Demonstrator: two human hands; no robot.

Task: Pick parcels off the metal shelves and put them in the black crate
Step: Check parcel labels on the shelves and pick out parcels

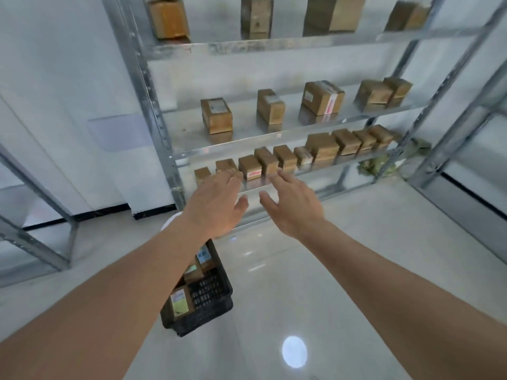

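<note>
The brown cardboard parcels [277, 160] on the low shelf of the grey metal rack [153, 105] stand packed side by side in a row, so my worry is that going in with both hands at once I nudge a neighbour and tip it off the shelf edge, or drag two out together. The black plastic crate [211, 311] sits on the pale tiled floor [343, 283] under my left forearm, with a few labelled parcels in it already; a careless swing back down could clip its rim.

My left hand [216, 204] is spread flat, fingers straight, reaching toward the parcels at the left end of that row. My right hand [295, 204] is likewise spread, thumb out, and holds nothing. The left fingertips [233, 174] overlap the nearest small box, but with the blur I can't say whether they touch it or hover just short.
</note>
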